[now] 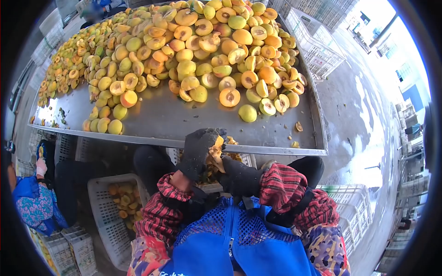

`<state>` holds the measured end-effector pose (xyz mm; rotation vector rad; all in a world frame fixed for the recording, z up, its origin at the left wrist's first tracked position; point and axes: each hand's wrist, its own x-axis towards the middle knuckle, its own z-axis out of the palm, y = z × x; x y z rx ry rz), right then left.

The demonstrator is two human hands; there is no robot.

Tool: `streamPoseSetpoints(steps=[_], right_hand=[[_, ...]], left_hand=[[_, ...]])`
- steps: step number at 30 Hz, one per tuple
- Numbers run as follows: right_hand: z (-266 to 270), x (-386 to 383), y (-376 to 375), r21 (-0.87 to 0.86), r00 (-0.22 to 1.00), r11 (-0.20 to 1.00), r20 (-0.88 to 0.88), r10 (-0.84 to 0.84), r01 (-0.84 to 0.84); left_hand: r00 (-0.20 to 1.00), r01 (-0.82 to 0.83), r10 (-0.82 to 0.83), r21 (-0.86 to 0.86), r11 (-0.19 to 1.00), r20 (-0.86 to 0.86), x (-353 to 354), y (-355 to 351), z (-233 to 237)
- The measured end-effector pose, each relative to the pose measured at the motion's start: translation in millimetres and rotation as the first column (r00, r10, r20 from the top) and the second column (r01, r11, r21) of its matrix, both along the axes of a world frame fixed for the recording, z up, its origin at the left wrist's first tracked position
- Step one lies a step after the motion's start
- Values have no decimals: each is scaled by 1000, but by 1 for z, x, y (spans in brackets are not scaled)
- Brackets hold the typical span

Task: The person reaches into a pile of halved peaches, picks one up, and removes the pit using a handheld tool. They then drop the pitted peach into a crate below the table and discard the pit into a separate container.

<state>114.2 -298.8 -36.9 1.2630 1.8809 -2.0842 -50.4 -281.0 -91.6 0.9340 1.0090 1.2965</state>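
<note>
My left hand [197, 154], in a dark glove, is closed around a torn yellow peach piece [216, 148] just in front of the table's near edge. Close beside it, my right hand [241, 177], also gloved, has its fingers curled toward the same fruit. Whatever the right hand grips is hidden. Brownish flesh hangs between the two hands. Beyond them, a heap of yellow peaches [186, 66], many cut in half with pits or hollows showing, covers much of the metal table [170, 122].
Below my hands is a crate with fruit scraps [232, 156]. A white crate [103, 202] with peach halves stands at left, another white crate [354, 202] at right. A co-worker's gloved hand [41, 166] is at far left. Stacked crates [315, 43] stand behind the table's right side.
</note>
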Motion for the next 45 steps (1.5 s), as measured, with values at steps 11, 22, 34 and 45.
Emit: streamPoseSetpoints(steps=[11,22,34,45], right_hand=[[36,2,-7,-267,969,937,-34,-243,226],[31,-4,-25,-542,824,787,-271,-497,295],[31,-16,-42,-355,813,836,-263,-519,419],[-4,12,-33,453,930,818,-81,-358,354]], left_hand=[[896,238,-71,340,910,-438,-10,-1,-32],[971,-72,12,243,967,241,19,-16,-5],[731,-245,217,-47,968,647,31,-23,10],[809,-357,350,-77,931,473,-16,-54,51]])
